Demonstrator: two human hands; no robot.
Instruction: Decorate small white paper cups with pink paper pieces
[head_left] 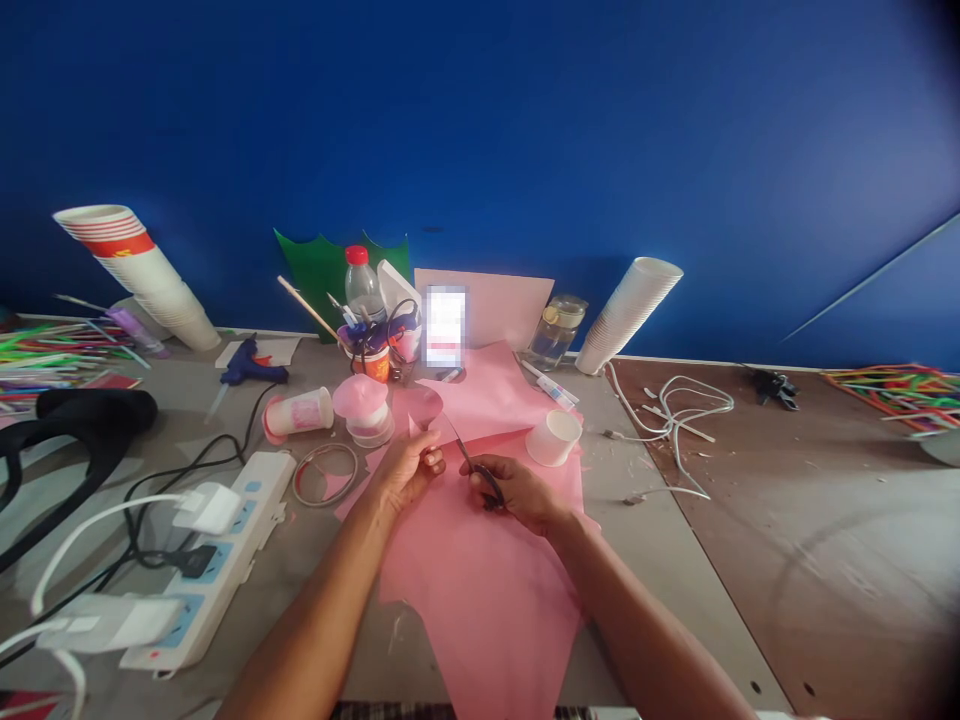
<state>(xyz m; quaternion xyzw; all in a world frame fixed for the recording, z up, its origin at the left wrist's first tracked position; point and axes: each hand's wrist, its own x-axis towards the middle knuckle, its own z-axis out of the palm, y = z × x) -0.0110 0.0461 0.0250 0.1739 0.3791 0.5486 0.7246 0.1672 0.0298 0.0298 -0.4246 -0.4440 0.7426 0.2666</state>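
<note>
My left hand [409, 465] pinches a small rounded pink paper piece [424, 408] and holds it upright. My right hand [517, 492] is closed round the handles of black scissors [471, 462], whose blades point up toward the paper piece. Both hands hover over a large pink paper sheet [487, 590] spread on the table. A white paper cup [553, 437] lies on the sheet just right of my hands. A pink-topped small cup [364, 405] stands just left of the paper piece.
A white power strip [214, 560] with plugs and cables lies at left. A blue glue gun [244, 365], a tipped pink cup [298, 413], tape ring [325, 473], bottle [364, 285], jar [556, 330], cup stacks [626, 315] and white cables [675, 410] surround the work area.
</note>
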